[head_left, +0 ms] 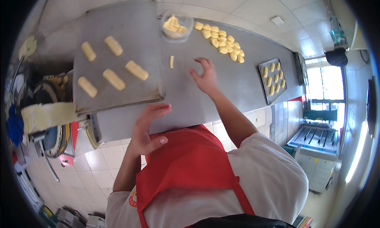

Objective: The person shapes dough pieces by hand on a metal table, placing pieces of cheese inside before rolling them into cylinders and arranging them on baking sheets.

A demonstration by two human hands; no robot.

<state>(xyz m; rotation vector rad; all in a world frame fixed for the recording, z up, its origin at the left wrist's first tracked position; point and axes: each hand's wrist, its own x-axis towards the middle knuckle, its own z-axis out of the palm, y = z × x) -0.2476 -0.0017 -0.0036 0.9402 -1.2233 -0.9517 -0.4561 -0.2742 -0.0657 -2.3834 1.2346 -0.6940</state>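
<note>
My left hand [152,125] hovers by the counter's front edge, fingers apart and empty, just below a large metal tray [114,62] holding several pale dough rolls [113,79]. My right hand [204,73] is over the steel counter [190,101], fingers loosely bent and apart, holding nothing. A small dough strip [171,62] lies between it and the tray. Behind is a clear tub [177,37] of pale yellow pieces [173,26]. Several rounded dough pieces [222,42] are grouped along the back of the counter, above my right hand.
A smaller tray [272,91] of dough pieces sits at the counter's right end. Machinery with a cream-coloured belt [47,116] stands left. A grey appliance [314,168] and a bright window [324,81] are at the right; the tiled wall [249,8] runs behind.
</note>
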